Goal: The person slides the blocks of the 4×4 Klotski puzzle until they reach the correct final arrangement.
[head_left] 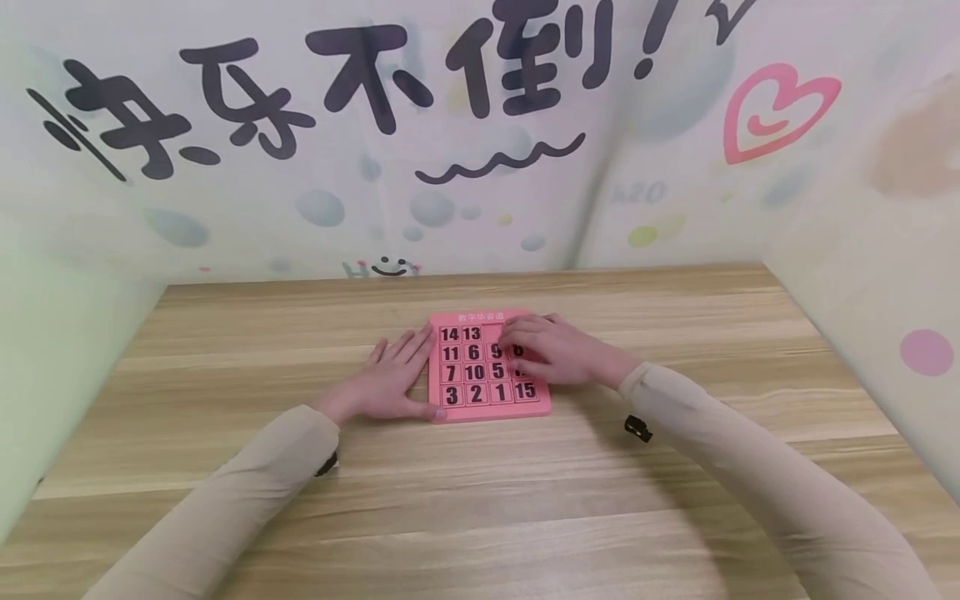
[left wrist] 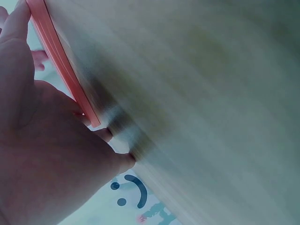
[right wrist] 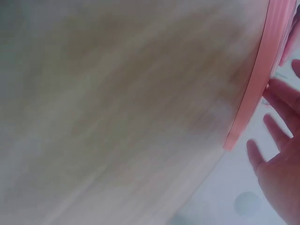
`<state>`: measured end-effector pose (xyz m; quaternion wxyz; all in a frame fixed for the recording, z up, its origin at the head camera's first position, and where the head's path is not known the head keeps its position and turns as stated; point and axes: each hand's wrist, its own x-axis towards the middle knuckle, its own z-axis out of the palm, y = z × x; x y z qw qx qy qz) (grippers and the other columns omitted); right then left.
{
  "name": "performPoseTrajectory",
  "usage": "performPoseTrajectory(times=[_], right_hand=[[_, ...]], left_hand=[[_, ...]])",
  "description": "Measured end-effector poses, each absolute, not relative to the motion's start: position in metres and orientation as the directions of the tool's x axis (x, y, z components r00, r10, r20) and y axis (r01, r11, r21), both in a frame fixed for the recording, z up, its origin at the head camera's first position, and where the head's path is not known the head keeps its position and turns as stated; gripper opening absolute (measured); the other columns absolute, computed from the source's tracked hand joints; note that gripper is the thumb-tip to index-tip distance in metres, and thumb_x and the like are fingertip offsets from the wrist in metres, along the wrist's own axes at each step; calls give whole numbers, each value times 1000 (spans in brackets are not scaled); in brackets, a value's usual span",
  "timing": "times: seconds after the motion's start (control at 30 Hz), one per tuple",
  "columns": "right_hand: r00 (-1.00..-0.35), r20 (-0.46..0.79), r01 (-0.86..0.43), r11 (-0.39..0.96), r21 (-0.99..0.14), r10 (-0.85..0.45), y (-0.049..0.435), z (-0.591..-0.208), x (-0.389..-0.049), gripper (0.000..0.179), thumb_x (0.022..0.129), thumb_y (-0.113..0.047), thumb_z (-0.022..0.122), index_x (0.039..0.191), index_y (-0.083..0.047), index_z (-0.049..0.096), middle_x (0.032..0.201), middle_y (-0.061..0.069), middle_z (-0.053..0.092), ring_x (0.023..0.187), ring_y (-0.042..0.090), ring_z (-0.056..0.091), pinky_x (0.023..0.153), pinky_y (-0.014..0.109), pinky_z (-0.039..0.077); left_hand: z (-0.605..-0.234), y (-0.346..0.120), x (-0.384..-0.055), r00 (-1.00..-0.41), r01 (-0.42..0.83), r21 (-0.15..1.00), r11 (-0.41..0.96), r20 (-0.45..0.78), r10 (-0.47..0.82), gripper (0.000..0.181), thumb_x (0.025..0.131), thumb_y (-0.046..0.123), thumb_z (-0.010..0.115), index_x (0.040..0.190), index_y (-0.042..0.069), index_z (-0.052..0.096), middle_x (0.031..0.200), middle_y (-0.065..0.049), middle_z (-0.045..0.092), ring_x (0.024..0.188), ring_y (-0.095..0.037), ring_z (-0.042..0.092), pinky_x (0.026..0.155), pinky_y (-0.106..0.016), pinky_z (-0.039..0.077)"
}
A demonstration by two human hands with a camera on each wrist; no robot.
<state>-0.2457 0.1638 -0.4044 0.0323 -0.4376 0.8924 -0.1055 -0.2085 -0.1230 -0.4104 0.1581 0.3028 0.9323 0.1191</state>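
Observation:
A pink number sliding puzzle (head_left: 474, 372) lies flat on the wooden table, its black-numbered tiles set in rows inside a pink frame. The lowest row reads 3, 2, 1, 15. My left hand (head_left: 386, 383) rests beside its left side, with fingers spread along the frame's edge and the thumb at the near left corner. Over the right half is my right hand (head_left: 558, 348), its fingertips at the tiles near a bare slot right of the 13. It hides part of the upper right tiles. The puzzle's edge (right wrist: 253, 84) also shows in the right wrist view, next to the fingers.
The wooden table (head_left: 480, 500) ends at a printed wall (head_left: 480, 225) with large dark characters and a heart. Side walls stand to the left and right. Black wrist straps (head_left: 638, 428) show under the beige sleeves (head_left: 750, 450).

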Motion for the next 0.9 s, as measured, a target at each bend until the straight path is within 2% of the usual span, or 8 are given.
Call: performPoseTrajectory(times=[0.23,0.53,0.9], right_hand=[[-576,56,-799,546,-253,-816,167,-406,-245,34,89,-28,52,120,-13,54,129,4,46,124,18,33,99,44,27],[-589,70,-787,553,-274,-805,166,-408,-245,37,90,-26,52,124,-11,51,132,6,44,125,19,32,101,44,25],[-614,37,-774,591,-227,-789,149,-406,-245,45,92,-34,46,132,-14,43,137,4,38,128,20,27,101,46,23]], left_hand=[[-410,-123,-209,-766,530,311,789,-223,603,109,73,70,48,142,3,-3,147,-9,-10,133,-30,-5,103,-52,-4],[-411,-123,-209,-766,531,308,789,-225,603,109,72,70,48,142,3,-3,147,-9,-10,133,-30,-5,103,-52,-4],[-411,-123,-210,-760,538,312,783,-223,611,109,73,69,49,142,2,-3,147,-10,-9,133,-31,-5,103,-53,-4]])
